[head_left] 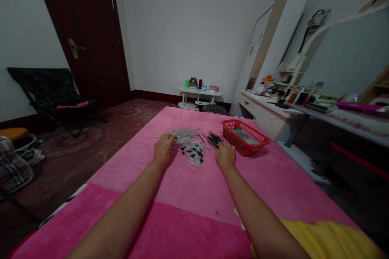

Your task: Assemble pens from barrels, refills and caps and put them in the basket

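My left hand (164,147) is closed, fingertips at the near left end of a bundle of pale, translucent pen barrels (187,133). On the right, my right hand (225,155) has its fingers bent together over the lower end of a fan of thin black pen refills (213,138). Between both hands lies a loose heap of small whitish and black pen parts (193,152). A red plastic basket (247,147) stands just beyond my right hand, with several pale pens (244,135) in it. Exactly what each set of fingertips grips is partly hidden.
A pink cloth (188,186) covers the work surface. Yellow fabric (328,236) lies at the near right. Beyond the far edge are a low white stand (199,90) and a round dark stool (214,109). A crowded dressing table (267,107) is along the right, a folding chair (54,89) at left.
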The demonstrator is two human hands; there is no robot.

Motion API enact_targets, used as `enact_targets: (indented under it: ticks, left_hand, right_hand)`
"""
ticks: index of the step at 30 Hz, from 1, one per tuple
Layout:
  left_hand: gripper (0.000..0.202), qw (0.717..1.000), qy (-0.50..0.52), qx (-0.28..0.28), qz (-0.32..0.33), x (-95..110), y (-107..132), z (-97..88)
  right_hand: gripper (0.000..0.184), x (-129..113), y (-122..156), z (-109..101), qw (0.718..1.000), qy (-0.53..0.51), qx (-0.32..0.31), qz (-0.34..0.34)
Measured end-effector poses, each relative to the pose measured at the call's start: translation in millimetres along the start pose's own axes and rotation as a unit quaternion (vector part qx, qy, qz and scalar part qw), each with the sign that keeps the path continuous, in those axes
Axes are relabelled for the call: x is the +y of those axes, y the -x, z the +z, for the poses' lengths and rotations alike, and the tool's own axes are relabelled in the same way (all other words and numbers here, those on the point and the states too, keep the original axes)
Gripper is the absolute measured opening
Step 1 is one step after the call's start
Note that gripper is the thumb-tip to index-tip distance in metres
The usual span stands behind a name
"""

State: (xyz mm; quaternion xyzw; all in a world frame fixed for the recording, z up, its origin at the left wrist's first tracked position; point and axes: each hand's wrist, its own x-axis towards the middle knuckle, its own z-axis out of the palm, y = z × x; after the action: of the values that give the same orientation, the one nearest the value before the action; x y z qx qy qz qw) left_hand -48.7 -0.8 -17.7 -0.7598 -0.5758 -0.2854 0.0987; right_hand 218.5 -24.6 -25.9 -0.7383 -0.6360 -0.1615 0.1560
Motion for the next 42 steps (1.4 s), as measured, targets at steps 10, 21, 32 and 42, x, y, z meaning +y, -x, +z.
enact_targets:
  ticks: [10, 21, 32, 42]
  left_hand:
    - [0.021, 0.999, 0.025, 0.000, 0.027, 4, 2, 0.3]
    - [0.020, 0.998, 0.047, -0.010, 0.035, 4, 2, -0.6]
    - [0.022, 0.998, 0.054, -0.024, 0.006, 0, 0, -2.0]
    - [0.025, 0.999, 0.038, -0.031, 0.023, 1, 1, -3.1]
  right_hand:
    - [0.015, 3, 6, 0, 0.999, -0.012, 0.030, 0.001]
    - [0.015, 4, 6, 1, 0.996, -0.075, 0.035, 0.027]
    - [0.020, 1, 11, -2, 0.911, -0.373, 0.074, -0.159]
    - [0.021, 1, 13, -7, 0.929, -0.325, 0.067, -0.163]
